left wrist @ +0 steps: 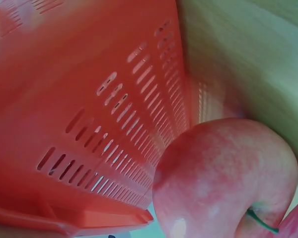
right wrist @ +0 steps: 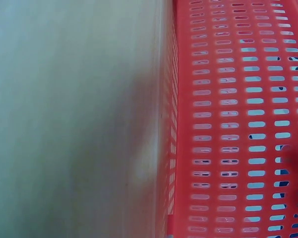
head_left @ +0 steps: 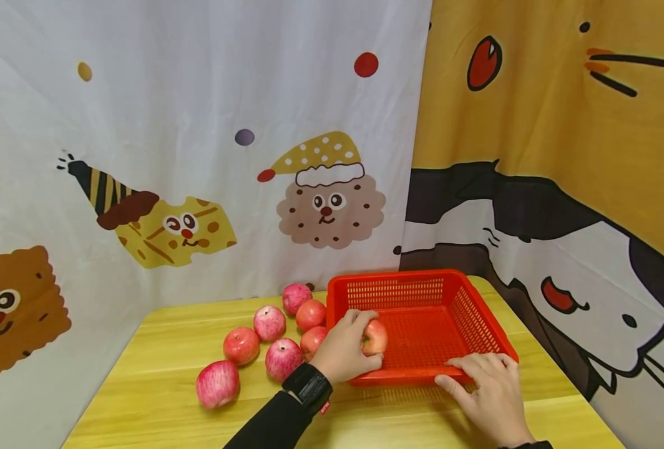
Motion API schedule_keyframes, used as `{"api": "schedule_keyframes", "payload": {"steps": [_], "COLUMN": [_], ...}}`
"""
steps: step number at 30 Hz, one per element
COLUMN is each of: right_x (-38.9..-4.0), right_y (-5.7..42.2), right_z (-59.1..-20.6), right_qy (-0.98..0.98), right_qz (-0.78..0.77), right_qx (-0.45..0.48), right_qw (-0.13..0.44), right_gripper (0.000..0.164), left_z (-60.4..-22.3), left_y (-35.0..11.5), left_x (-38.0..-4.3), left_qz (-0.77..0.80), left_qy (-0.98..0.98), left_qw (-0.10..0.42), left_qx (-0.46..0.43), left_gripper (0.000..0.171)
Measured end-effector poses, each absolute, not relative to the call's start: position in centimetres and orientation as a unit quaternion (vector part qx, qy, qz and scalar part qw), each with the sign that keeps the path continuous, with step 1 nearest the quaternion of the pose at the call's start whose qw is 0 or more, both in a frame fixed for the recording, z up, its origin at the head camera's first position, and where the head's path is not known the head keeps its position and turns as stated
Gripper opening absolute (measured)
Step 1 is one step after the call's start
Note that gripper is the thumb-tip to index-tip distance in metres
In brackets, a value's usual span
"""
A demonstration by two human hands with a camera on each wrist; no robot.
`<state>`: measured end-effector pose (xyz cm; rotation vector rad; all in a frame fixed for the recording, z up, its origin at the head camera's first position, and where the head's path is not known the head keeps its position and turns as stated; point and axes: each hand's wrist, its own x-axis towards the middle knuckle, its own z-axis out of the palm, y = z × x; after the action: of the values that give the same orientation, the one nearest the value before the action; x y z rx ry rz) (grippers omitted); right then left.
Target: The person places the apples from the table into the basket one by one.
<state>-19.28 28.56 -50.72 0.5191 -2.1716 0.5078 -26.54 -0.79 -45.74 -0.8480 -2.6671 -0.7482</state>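
Observation:
In the head view my left hand (head_left: 340, 349) holds an apple (head_left: 374, 338) between thumb and fingers, over the left part of a red plastic basket (head_left: 399, 376). My right hand (head_left: 490, 390) grips the basket's near rim close to its right corner, thumb on the outer side and fingers over the edge. The left wrist view shows another apple (left wrist: 223, 173) with a green stem, outside the slotted basket wall (left wrist: 89, 99). In the right wrist view the slotted basket wall (right wrist: 213, 119) fills the right side, and the hand itself is out of frame.
Several red apples lie left of the basket, one (head_left: 218, 384) nearest the front and one (head_left: 296, 299) at the back. The yellow wood-grain table (head_left: 158, 349) carries everything. Behind it hangs a white cartoon curtain (head_left: 197, 93), with an orange one (head_left: 534, 125) on the right.

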Motion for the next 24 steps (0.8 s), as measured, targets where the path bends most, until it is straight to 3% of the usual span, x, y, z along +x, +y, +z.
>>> {"api": "schedule_keyframes", "payload": {"steps": [13,24], "right_x": [-19.35,-19.38], "right_y": [28.52,28.51], "right_z": [-50.85,-50.78], "right_qy": [-0.864,-0.861], "right_qz": [0.201,0.201], "right_qx": [0.206,0.207], "right_qw": [0.414,0.418], "right_gripper": [0.038,0.039], "left_z": [-45.72,-45.77], "left_y": [-0.56,-0.5], "left_x": [-26.51,-26.95], "left_qz": [-0.225,-0.192], "left_qy": [-0.934,-0.94], "left_qw": [0.104,0.098], "left_qx": [-0.256,-0.266], "left_gripper": [0.082,0.076]}}
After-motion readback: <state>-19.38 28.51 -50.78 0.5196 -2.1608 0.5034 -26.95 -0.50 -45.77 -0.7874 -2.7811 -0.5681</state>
